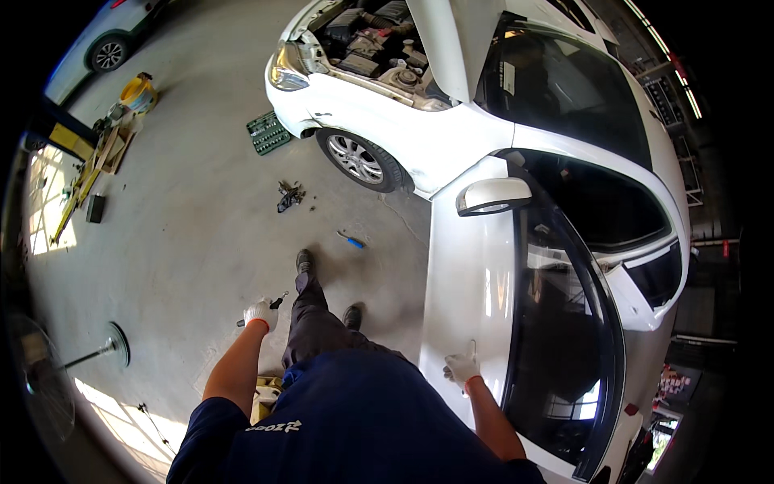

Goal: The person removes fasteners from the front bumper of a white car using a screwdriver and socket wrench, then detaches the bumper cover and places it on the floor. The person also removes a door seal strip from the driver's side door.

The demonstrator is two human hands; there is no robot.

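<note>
My left hand (pixel 260 315), in a white glove with an orange cuff, is closed around a small dark hand tool (pixel 278 302) with a thin metallic end. Its exact kind is too small to make out. To the right, my right hand (pixel 462 369), gloved the same way, lies against the outside of the white car's open front door (pixel 463 274). Its fingers look curled at the narrow upright door handle (pixel 473 348), though the grip is partly hidden. The side mirror (pixel 493 196) sticks out farther along this door.
Beyond the door stands the white car (pixel 387 113), hood raised. On the floor lie a blue-handled tool (pixel 351 239), black parts (pixel 289 196) and a green socket set case (pixel 268 133). A yellow bucket (pixel 139 95) stands far left, a fan (pixel 36 375) near left.
</note>
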